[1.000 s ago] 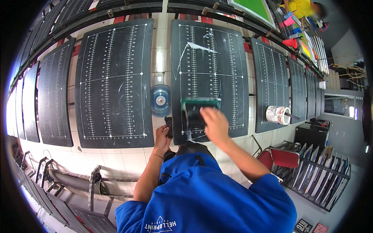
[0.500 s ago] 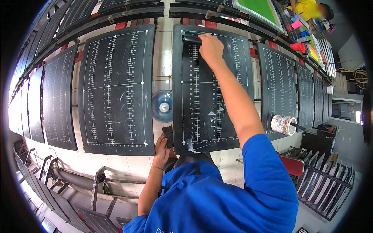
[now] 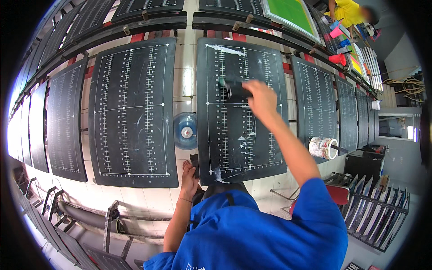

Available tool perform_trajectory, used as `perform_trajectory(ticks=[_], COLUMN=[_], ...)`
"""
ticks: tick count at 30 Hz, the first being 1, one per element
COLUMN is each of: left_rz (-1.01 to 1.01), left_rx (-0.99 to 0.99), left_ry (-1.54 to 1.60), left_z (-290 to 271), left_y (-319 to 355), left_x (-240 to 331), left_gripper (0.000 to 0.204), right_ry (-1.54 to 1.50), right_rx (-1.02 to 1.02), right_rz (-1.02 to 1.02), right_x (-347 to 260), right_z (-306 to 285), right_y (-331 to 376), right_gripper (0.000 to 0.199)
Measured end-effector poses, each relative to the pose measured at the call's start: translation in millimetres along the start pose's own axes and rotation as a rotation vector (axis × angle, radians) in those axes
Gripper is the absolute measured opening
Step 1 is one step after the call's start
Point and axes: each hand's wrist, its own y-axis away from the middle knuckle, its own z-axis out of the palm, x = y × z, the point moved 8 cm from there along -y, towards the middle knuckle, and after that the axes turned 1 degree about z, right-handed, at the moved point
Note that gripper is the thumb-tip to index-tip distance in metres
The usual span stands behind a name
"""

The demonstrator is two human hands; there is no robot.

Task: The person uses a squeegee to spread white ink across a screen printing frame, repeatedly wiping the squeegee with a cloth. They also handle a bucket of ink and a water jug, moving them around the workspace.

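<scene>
In front of me lies a black printing board [image 3: 213, 135] with white numbered scale lines and corner dots. My right hand [image 3: 263, 99] is closed round the end of a black squeegee [image 3: 238, 91] with a green edge, held over the upper middle of this board. Whether its edge touches the surface I cannot tell. A white smear [image 3: 227, 49] runs along the board's far end, and smaller white streaks mark its middle and near left corner. Low beside the near left corner, my left hand [image 3: 189, 177] grips a black rag [image 3: 194, 163], partly hidden by the fingers.
Similar boards [image 3: 128, 135] stand on both sides. Between two of them sits a blue water jug [image 3: 185, 130]. A paint-stained white bucket [image 3: 321, 147] rests on the right board. A green-filled screen frame [image 3: 290, 15] and another person in yellow [image 3: 348, 12] are far right.
My right hand has drawn the squeegee back toward me and tilted it, uncovering the white smear at the far end. The left hand stays low with the rag. The view has shifted slightly.
</scene>
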Motion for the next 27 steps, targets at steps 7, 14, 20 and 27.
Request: perform_trajectory(ticks=[7,14,20,27], left_rz=[0.049,0.019,-0.078,-0.046], left_rx=[0.049,0.045,-0.034,-0.046], left_ry=[0.032,0.045,0.050,0.027], left_z=[-2,4,-22,-12], left_y=[40,28,-21,-14], left_x=[20,11,-25,-24], left_gripper=[0.019,0.017,0.043,0.037], right_ry=[0.097,0.010,-0.046,0.009], right_rx=[0.024,0.031,-0.113,-0.118], right_rz=[-0.127,-0.173,0.049,0.141], right_x=[40,26,-24,-19], right_z=[45,27,-17,-26], right_y=[-170,-42,199,208], right_gripper=[0.035,0.045,0.065,0.066])
